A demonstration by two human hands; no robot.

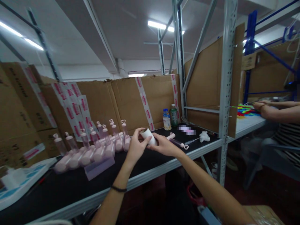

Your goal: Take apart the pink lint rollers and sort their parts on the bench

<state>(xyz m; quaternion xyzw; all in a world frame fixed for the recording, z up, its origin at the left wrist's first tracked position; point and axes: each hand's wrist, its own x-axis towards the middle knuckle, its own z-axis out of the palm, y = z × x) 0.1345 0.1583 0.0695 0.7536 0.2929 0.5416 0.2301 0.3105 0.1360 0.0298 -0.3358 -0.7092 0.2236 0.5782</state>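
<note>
We find the left hand (136, 144) curled round the left side of a white cylinder (147, 135), thumb laid across its face; the right hand (165, 145) closes on its lower right end, fingers bent partway. We place the cylinder between both palms, over the black tabletop (150, 160), tilted, its open mouth facing up and left. We judge it light and fairly stiff, smooth enough to slip from a loose pinch, and liable to dent at the rim should its wall prove thin; we cannot tell the material. We would grip round mid-wall, clear of the mouth. Farther back we note pale pink heart-topped pieces (87, 157) at left, then a blue-capped bottle (167, 121) before the cardboard wall (125, 101).
</note>
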